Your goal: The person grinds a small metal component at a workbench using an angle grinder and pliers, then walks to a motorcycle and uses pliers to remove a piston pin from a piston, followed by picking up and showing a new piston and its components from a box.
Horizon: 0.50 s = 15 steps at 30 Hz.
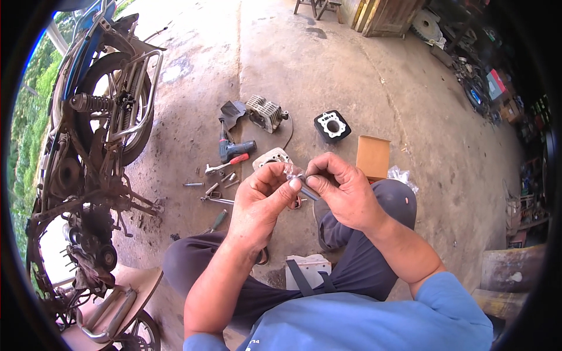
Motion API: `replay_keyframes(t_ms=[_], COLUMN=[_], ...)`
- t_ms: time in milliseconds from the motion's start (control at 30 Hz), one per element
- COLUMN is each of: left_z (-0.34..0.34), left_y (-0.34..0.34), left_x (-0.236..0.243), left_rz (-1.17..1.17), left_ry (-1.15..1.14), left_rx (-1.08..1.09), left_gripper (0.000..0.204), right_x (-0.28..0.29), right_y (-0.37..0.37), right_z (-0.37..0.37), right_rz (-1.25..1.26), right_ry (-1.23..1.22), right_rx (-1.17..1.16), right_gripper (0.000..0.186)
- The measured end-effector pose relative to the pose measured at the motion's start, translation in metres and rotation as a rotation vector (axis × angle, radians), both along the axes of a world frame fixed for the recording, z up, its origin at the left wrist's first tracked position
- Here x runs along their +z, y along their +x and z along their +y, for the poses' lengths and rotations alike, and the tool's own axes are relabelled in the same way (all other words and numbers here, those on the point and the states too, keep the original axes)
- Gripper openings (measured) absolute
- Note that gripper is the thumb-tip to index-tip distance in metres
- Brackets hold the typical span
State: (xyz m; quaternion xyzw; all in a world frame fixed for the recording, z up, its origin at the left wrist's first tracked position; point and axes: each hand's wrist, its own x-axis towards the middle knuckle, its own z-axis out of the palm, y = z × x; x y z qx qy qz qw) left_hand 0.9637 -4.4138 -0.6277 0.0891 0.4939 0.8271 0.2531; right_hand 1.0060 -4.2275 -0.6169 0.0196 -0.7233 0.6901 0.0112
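Observation:
My left hand [262, 202] and my right hand [341, 190] meet in front of me, both closed in a pinch. Between them slants a short, shiny metal pin [309, 191], its upper end at my left thumb. A scrap of clear plastic [291, 169] crumples at the left fingertips. What exactly the right finger and thumb grip is partly hidden, but they press at the pin's upper end. Just beyond the left hand lies a pale metal engine part [270, 158] with a round opening.
On the concrete floor lie a cordless drill [234, 150], a red-handled ratchet [228, 164], several bolts, a finned cylinder head [265, 114] and a black cylinder block [332, 127]. An open cardboard box [373, 157] stands by my right knee. A partly stripped motorcycle [111, 111] stands left.

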Motion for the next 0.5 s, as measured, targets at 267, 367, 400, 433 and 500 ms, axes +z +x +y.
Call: replay_keyframes(t_ms=[267,367,400,433,500], left_z=[0.009,0.008,0.007,0.004,0.005], left_y=[0.002,0.002,0.001,0.001,0.002], left_x=[0.003,0.000,0.003,0.005,0.006], left_rz=[-0.087,0.023,0.037,0.047,0.067], left_ry=[0.115,0.045,0.007,-0.028,-0.089], left_rx=[0.137,0.119,0.103,0.080,0.037], left_gripper=[0.018,0.016,0.015,0.015,0.013], right_x=[0.002,0.008,0.015,0.018,0.007], right_y=[0.003,0.003,-0.001,-0.003,-0.004], right_z=[-0.002,-0.002,-0.001,0.001,0.008], right_rz=[0.037,-0.034,-0.064,-0.098,-0.104], right_ry=[-0.187,-0.331,-0.368,-0.403,-0.274], right_rx=[-0.029,0.054,0.114,0.167,0.148], right_gripper=[0.013,0.014,0.014,0.014,0.014])
